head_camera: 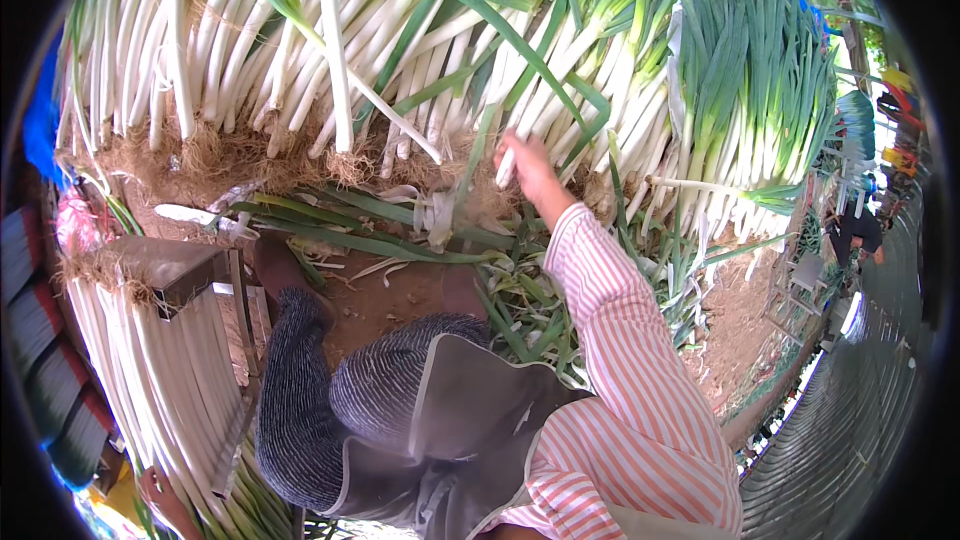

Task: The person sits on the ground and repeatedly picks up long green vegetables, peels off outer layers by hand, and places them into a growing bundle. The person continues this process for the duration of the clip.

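My right hand (527, 165) is closed around the white stem of a long green onion (505, 169), at the lower edge of a large heap of green onions (442, 60). The stem's lower end sticks out below my fingers; its leaves blend into the heap. At the lower left, my left hand (159, 491) lies against a bundle of white green onion stalks (161, 367) set in a metal frame (187, 264). Its fingers are partly hidden, so its grip is unclear. The bundle's roots lie over the frame's top and its leaves hang toward the bottom.
Stripped leaves and peelings (536, 307) litter the soil (375, 300) around my feet. A loose white stalk (196, 217) lies left of the leaves. A pink plastic bag (77, 221) is beside the frame. Another person (855, 232) is at the far right.
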Motion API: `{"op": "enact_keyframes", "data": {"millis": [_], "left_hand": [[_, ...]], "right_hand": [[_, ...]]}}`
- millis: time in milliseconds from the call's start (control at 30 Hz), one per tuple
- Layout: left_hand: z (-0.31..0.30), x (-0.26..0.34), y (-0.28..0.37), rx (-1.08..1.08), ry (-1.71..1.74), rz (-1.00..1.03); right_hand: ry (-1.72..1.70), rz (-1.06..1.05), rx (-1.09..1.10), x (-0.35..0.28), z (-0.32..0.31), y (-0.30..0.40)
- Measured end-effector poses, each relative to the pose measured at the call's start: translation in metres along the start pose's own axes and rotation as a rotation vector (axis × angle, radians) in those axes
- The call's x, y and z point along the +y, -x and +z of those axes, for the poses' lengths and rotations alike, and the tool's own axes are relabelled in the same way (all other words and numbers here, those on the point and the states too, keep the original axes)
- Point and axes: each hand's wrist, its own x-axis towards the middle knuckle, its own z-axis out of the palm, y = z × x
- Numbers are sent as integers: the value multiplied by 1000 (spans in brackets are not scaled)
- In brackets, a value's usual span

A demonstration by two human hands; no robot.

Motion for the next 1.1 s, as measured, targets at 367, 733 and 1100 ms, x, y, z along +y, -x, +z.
{"op": "enact_keyframes", "data": {"millis": [367,733,1100], "left_hand": [[-9,24,2,4,-45,-31],[-68,154,-19,439,214,239],[-118,531,34,-702,1873,554]], "right_hand": [[-727,-287,-206,-164,26,78],[-750,-228,-836,-125,-75,380],[446,-366,-633,-63,-145,444]]}}
